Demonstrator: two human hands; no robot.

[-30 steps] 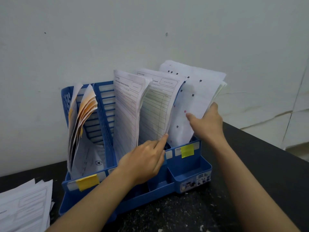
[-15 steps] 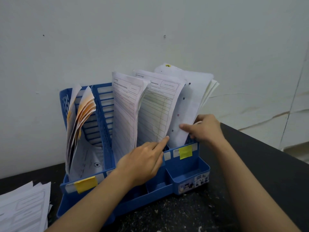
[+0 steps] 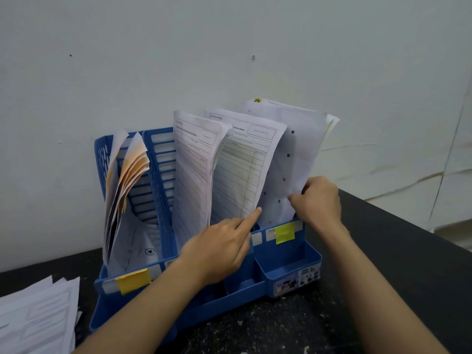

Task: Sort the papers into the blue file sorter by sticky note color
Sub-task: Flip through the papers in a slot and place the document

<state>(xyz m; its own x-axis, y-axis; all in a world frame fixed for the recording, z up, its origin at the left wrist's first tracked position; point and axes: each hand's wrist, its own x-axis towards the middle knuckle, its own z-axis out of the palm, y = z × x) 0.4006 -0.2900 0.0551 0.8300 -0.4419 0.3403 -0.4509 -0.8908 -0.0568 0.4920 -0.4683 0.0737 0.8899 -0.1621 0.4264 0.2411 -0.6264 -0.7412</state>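
Note:
The blue file sorter (image 3: 286, 274) stands on a black counter against the wall. An orange-yellow sticky note (image 3: 133, 280) marks its left slot, which holds a curled bundle of papers (image 3: 125, 180). A bright yellow sticky note (image 3: 284, 233) marks the right slot. My right hand (image 3: 319, 200) grips the lower edge of the white sheets (image 3: 293, 154) standing in that right slot. My left hand (image 3: 219, 249) rests at the middle slot with its index finger stretched out against the lined form (image 3: 242, 169). Another form (image 3: 194, 169) stands to its left.
A loose stack of white papers (image 3: 38, 318) lies on the counter at the lower left. The sorter's small front trays (image 3: 288, 269) face me. The black counter (image 3: 383, 251) runs out to the right, and a pale wall rises close behind.
The sheets in my right hand have sunk down into the right slot, and that hand has dropped with them. My left hand has stayed at the middle slot.

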